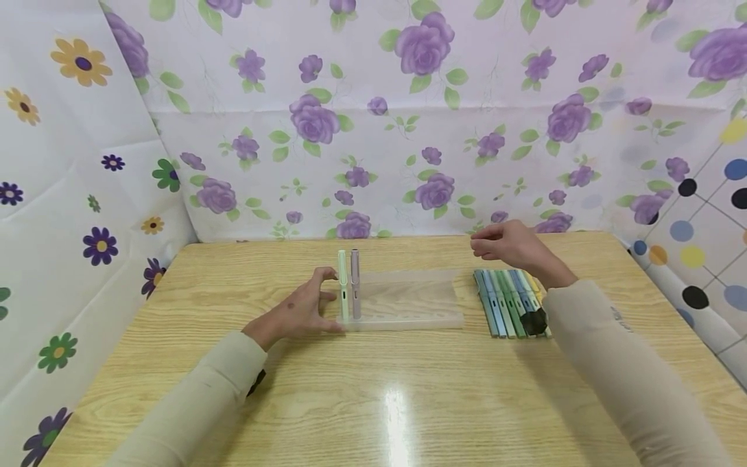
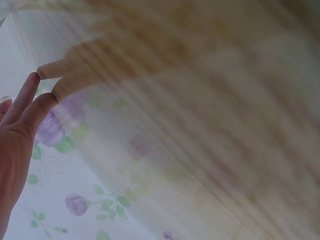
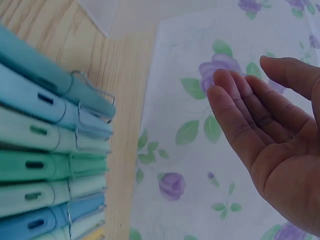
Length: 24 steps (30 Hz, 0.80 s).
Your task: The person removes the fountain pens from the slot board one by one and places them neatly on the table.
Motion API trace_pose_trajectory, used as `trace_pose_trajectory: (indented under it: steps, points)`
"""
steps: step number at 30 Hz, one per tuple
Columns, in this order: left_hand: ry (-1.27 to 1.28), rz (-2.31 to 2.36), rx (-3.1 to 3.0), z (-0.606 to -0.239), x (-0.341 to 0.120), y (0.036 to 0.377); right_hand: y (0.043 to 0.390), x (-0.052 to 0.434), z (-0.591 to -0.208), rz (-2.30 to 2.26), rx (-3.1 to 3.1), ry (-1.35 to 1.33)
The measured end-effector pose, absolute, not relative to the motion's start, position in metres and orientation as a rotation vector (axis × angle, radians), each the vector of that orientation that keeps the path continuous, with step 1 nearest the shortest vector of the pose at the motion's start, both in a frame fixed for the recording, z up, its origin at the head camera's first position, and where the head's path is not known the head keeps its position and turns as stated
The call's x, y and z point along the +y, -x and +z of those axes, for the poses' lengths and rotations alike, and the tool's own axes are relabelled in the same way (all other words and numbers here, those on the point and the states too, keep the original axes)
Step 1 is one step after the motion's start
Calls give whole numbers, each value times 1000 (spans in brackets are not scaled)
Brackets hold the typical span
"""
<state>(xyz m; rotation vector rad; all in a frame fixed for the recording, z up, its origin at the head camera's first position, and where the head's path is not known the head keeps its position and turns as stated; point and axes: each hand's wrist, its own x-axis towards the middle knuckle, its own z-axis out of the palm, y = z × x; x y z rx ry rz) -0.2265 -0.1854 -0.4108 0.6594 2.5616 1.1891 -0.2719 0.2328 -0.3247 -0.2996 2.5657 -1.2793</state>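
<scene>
A shallow see-through tray (image 1: 408,321) lies on the table, with a pale green pen (image 1: 343,292) and a greyish-purple pen (image 1: 355,292) side by side at its left end. My left hand (image 1: 300,308) spans that end, thumb at the front corner and fingers bent in near the pale green pen. In the left wrist view, fingertips (image 2: 36,76) meet a glossy surface that mirrors them. My right hand (image 1: 508,246) hovers behind a row of pens (image 1: 506,305), its fingers (image 3: 232,115) loosely bent with nothing held. Those pens, in blues, greens and yellow, lie parallel with metal clips.
The wood-grain table (image 1: 362,395) ends at a flowered cloth (image 1: 373,175) hanging along the back. Another flowered cloth (image 1: 87,194) stands at the left, and a dotted one (image 1: 694,227) at the right. A black device (image 1: 533,321) below the right sleeve covers some pens.
</scene>
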Motion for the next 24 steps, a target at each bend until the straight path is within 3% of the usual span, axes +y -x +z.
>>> trace_pose_trajectory:
  steps: [24]
  points:
    - [-656, 1180, 2554, -412, -187, 228, 274, 165, -319, -1286, 2534, 452]
